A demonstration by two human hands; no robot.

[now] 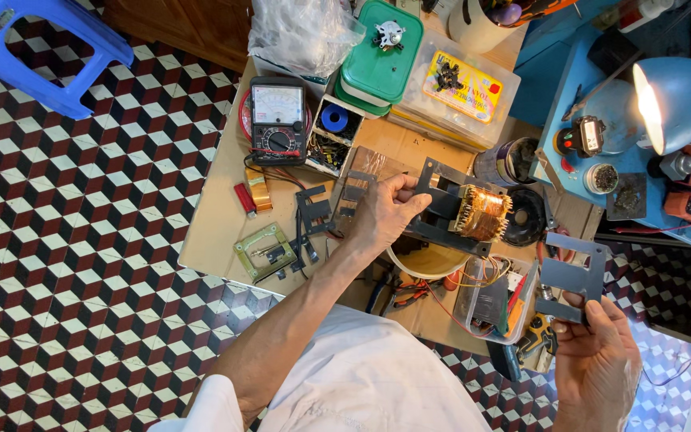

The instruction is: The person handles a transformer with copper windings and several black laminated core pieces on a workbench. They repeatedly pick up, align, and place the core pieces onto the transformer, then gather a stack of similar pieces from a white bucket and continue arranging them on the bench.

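While the left hand (381, 214) grips the half-stacked transformer core (461, 210), the right hand (597, 360) pinches one loose E-shaped plate (573, 274), with more plates (312, 216) lying unstacked on the bench (217, 232).

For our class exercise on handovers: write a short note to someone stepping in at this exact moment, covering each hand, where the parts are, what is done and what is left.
Left hand: grips the transformer by its dark metal plates, held above the table; the copper coil faces right.
Right hand: holds one loose E-shaped plate, apart from the transformer.
More loose plates lie on the table beside the meter.
Done: some plates are stacked around the coil.
Left: the held plate and those on the table are not in the stack.
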